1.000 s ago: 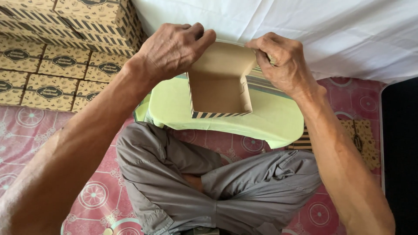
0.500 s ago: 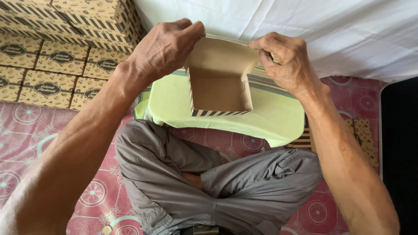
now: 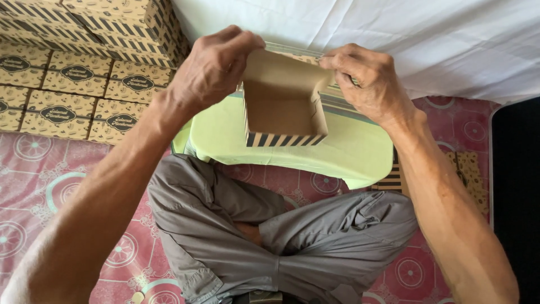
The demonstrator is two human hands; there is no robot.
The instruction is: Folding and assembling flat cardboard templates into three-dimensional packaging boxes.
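My left hand (image 3: 211, 73) and right hand (image 3: 368, 81) each pinch a top edge of the open brown cardboard box (image 3: 284, 104), striped dark and cream outside, plain inside, held above the pale green plastic stool (image 3: 349, 149).

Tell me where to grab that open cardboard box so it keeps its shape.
Take the cardboard box by its two side walls near the far top corners, one from each side, as the left hand and right hand do now. Its mouth faces the camera and the striped front lip looks thin, so avoid pinching there.
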